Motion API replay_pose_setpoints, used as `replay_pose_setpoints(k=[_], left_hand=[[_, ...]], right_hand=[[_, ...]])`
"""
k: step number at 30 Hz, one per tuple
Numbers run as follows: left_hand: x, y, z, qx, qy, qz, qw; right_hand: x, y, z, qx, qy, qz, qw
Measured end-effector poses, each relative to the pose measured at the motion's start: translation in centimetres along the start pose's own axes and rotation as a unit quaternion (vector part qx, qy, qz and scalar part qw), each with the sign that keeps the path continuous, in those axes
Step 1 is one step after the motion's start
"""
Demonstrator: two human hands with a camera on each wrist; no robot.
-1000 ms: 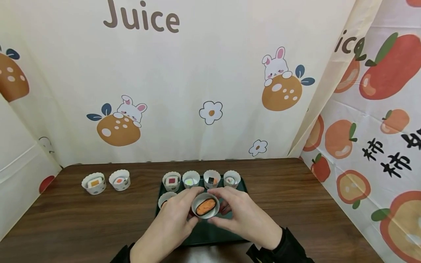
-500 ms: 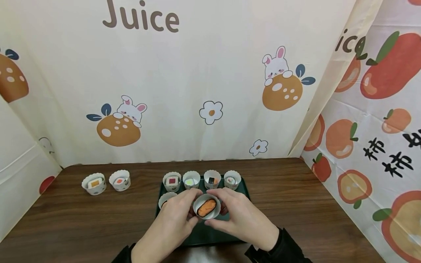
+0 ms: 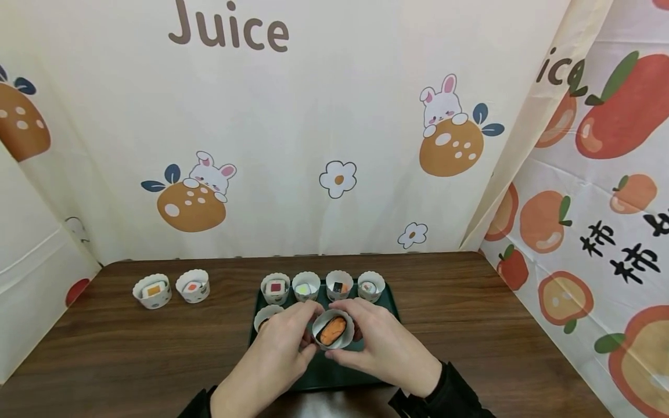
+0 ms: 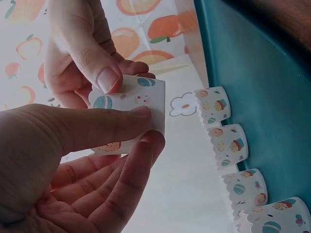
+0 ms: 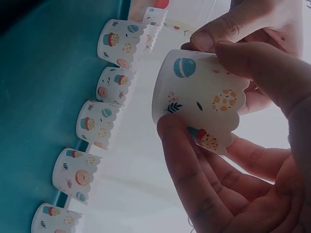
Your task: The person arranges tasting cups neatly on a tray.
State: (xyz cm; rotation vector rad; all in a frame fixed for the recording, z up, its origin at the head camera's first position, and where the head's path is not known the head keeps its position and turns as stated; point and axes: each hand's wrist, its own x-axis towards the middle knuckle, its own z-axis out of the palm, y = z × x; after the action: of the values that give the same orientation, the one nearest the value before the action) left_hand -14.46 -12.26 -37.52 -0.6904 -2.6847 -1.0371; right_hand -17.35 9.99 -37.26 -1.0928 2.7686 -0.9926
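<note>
Both hands hold one scalloped paper baking cup (image 5: pixel 201 87) above the dark green tray (image 3: pixel 334 374). Inside the cup lies a toy sushi piece (image 3: pixel 332 331) with an orange top and dark band. My left hand (image 3: pixel 272 345) grips the cup's left side, thumb on the wall and fingers curled under in the left wrist view. From the right, my right hand (image 3: pixel 384 345) grips it too, thumb near the front. The cup's mouth tilts toward the head camera, and its printed wall shows in both wrist views.
Several similar cups, such as this back-left one (image 3: pixel 274 300), line the tray's back edge, each with a sushi piece. Another cup (image 3: pixel 268 312) is partly hidden behind my left hand. Two more cups, the outer one (image 3: pixel 158 302) and its neighbour (image 3: pixel 197 296), stand on the wooden table (image 3: pixel 130 360).
The held cup has shifted slightly right and turned a little, so the sushi piece inside sits at a steeper slant. Both hands keep their grip.
</note>
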Motion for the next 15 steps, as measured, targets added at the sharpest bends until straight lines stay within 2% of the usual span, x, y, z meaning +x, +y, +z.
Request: replay_pose_setpoints(k=[10, 15], left_hand=[[0.0, -0.5, -0.5, -0.042, -0.011, 0.010, 0.9990], [0.1, -0.7, -1.4, -0.038, -0.010, 0.010, 0.9992]], right_hand=[[0.7, 0.1, 0.1, -0.027, -0.001, -0.024, 0.999], [1.2, 0.1, 0.1, -0.025, -0.005, -0.031, 0.999]])
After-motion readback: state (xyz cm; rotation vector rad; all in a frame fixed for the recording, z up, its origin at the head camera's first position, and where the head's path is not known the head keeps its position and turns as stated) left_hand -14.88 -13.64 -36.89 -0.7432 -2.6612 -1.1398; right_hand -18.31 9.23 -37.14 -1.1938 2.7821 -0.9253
